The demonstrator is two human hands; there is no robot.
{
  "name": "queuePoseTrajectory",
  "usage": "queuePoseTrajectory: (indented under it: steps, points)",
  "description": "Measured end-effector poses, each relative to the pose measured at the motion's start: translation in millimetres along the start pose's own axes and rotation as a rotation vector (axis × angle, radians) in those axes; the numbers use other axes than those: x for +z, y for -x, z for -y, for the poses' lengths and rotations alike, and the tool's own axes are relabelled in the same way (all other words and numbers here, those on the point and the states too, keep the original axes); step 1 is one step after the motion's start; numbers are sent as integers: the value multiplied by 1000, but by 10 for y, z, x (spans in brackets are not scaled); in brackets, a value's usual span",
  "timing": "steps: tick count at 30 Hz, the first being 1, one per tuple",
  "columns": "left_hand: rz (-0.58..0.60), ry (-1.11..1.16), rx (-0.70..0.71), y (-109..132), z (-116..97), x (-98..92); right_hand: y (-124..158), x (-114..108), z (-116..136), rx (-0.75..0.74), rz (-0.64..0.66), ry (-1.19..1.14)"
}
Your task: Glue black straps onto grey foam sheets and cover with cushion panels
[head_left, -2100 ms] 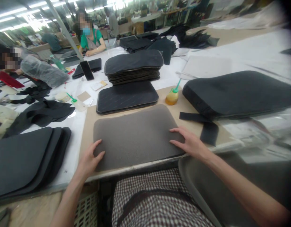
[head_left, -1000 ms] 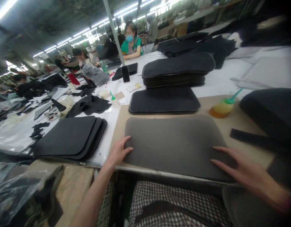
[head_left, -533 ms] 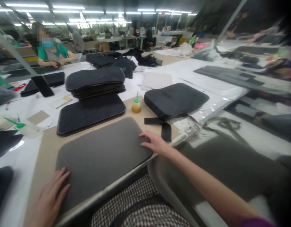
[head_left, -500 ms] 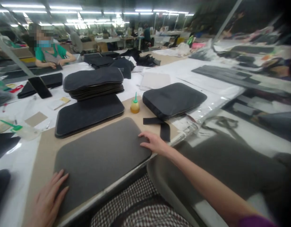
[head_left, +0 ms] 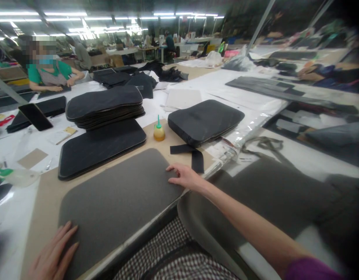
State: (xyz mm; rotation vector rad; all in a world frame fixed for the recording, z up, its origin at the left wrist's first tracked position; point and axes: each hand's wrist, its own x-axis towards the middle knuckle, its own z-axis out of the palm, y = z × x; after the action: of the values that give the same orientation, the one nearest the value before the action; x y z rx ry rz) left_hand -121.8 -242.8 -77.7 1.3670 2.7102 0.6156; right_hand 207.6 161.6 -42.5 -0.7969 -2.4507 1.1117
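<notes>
A dark grey panel with rounded corners point(head_left: 118, 198) lies flat on brown board at the table's front edge. My left hand point(head_left: 55, 252) rests on its near left end, fingers stretched out. At the right end, my right hand point(head_left: 183, 177) touches the panel with its fingers apart. Neither hand grips anything. Just beyond the panel sits a low stack of black panels point(head_left: 102, 146), and behind that a taller stack point(head_left: 105, 103). A small glue bottle with a green nozzle point(head_left: 159, 132) stands beyond the right hand, near black strips point(head_left: 197, 155).
Another pile of black panels point(head_left: 207, 120) lies to the right. A phone point(head_left: 36, 116) leans against a pole at the left, above a clear bottle with a green tip point(head_left: 20, 177). Across the table a person in green point(head_left: 51, 76) works. Grey material point(head_left: 269, 194) lies right of my arm.
The whole view has shifted, so the table's things sit further left in the picture. Both hands stay at the same ends of the panel.
</notes>
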Motion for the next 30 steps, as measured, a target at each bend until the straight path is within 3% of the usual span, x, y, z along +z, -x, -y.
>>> queuePoseTrajectory:
  steps: [15,21,25,28,30]
  points:
    - [22,-78,57,20,-1,-22,109,55,71,-108,-34,153]
    - [-112,-281,92,101,-127,86,84,27,9,-210,-76,327]
    - [-141,-310,100,85,-175,10,48,15,-140,-288,-51,380]
    - [-217,-308,41,6,-357,-76,-66,86,-203,-341,-126,415]
    - [-226,-309,12,-110,-622,-89,-211,216,-156,-390,-182,431]
